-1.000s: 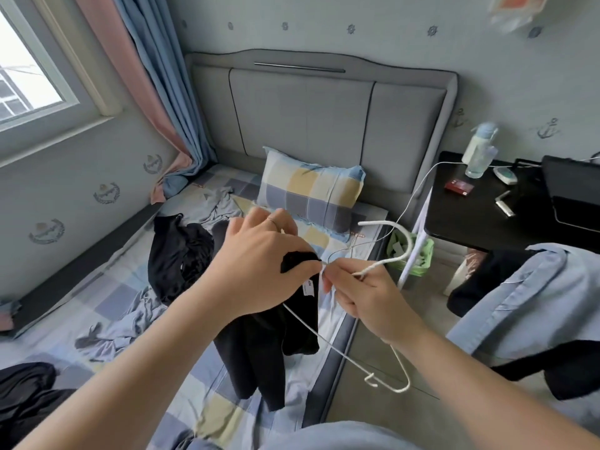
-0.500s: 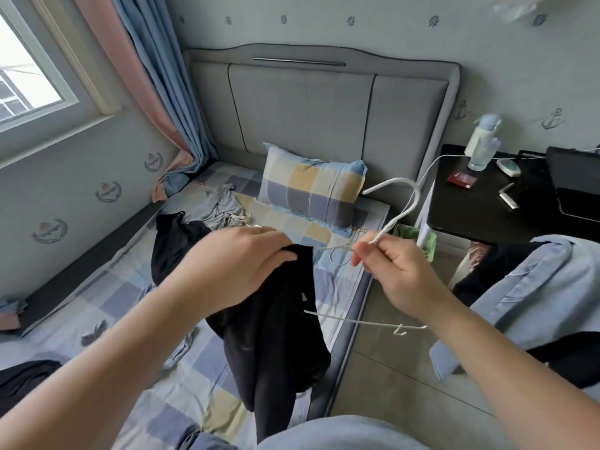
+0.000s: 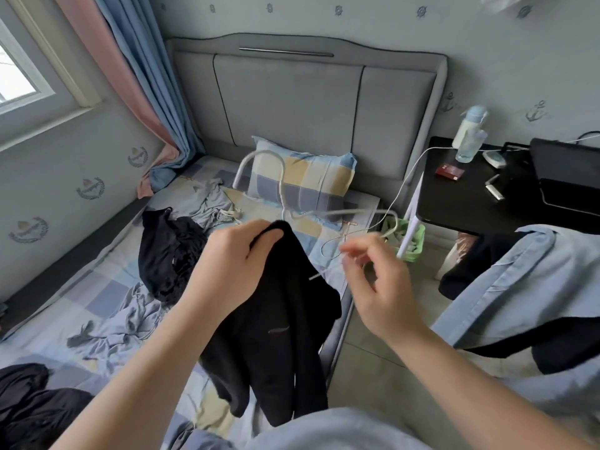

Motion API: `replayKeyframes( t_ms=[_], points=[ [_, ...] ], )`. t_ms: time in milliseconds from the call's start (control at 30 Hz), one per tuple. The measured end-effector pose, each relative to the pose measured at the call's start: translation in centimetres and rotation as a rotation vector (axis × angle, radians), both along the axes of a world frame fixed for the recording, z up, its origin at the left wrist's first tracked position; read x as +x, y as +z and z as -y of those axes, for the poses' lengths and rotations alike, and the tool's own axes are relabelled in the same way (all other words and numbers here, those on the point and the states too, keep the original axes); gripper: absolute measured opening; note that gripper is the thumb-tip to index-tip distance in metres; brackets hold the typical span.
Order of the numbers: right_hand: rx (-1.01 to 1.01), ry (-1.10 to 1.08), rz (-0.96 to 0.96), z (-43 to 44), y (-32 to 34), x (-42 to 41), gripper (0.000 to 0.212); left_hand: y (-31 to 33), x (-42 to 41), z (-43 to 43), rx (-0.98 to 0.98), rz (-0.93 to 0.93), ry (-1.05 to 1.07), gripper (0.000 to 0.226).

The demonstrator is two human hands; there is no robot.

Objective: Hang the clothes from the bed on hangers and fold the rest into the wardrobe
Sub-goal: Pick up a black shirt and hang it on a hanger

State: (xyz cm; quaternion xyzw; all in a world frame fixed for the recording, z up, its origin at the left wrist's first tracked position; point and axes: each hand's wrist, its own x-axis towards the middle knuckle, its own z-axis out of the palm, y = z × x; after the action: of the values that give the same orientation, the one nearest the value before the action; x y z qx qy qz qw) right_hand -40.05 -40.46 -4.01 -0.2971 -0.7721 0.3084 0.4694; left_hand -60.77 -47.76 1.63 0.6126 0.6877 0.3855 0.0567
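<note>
- The left grip (image 3: 233, 271) is clenched round the top edge of a black garment (image 3: 279, 336), fingers curled over the cloth and thumb pinching it from the near side.
- The garment hangs down from that grip, in front of the person and over the near edge of the bed (image 3: 107, 306).
- A white hanger (image 3: 256, 154) stands just above and beyond the left grip. Its hook rises in front of the pillow (image 3: 311, 177), and one arm sweeps off towards the right grip (image 3: 380, 287).
- A thin white tip pokes out of the garment between the two grips.
- The right grip is blurred. Its fingers curl close to the hanger's far end, but I cannot tell whether they hold it.
- Left of the left grip, a black heap of clothes (image 3: 168, 254) lies on the checked sheet, with a grey garment (image 3: 207, 206) beyond it.
- Right of the right grip, a light blue shirt (image 3: 519, 287) lies draped.
- Beyond the right grip stands a black desk (image 3: 470, 203) carrying a bottle (image 3: 467, 134) and a small red box (image 3: 449, 172). A white cable (image 3: 412, 177) trails down from it towards the bed.
- A green basket (image 3: 412, 241) sits on the floor just beyond the right grip.
</note>
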Motion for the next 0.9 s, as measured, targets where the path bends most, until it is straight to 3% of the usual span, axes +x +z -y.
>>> replayKeyframes(
  t_ms=[100,200,300,433,667,800,900],
  points=[
    [-0.272,0.191,0.191,1.0,-1.5,-1.4,0.032,0.3,1.0,-0.3,0.061,0.136,0.076,0.026],
    [-0.330,0.199,0.333,0.8,-2.8,-2.7,0.048,0.2,1.6,-0.5,0.064,0.216,0.103,0.032],
    [-0.284,0.118,0.298,0.3,-3.3,-3.4,0.028,-0.5,1.8,-0.3,0.031,0.262,0.124,0.028],
    [-0.467,0.230,0.239,-0.1,-3.7,-4.1,0.010,-1.4,1.6,0.1,-0.005,0.302,0.151,0.032],
    [-0.624,0.490,0.114,-0.2,-4.8,-2.9,0.011,-2.4,0.0,0.9,-0.051,0.321,0.188,0.035],
    [-0.669,0.586,0.401,-1.2,-5.1,-1.6,0.020,-2.6,-0.3,1.4,-0.073,0.290,0.157,0.025],
    [-0.664,0.557,0.692,-2.6,-6.1,-0.5,0.013,-2.5,-0.9,2.2,-0.073,0.269,0.143,0.016]
  ],
)
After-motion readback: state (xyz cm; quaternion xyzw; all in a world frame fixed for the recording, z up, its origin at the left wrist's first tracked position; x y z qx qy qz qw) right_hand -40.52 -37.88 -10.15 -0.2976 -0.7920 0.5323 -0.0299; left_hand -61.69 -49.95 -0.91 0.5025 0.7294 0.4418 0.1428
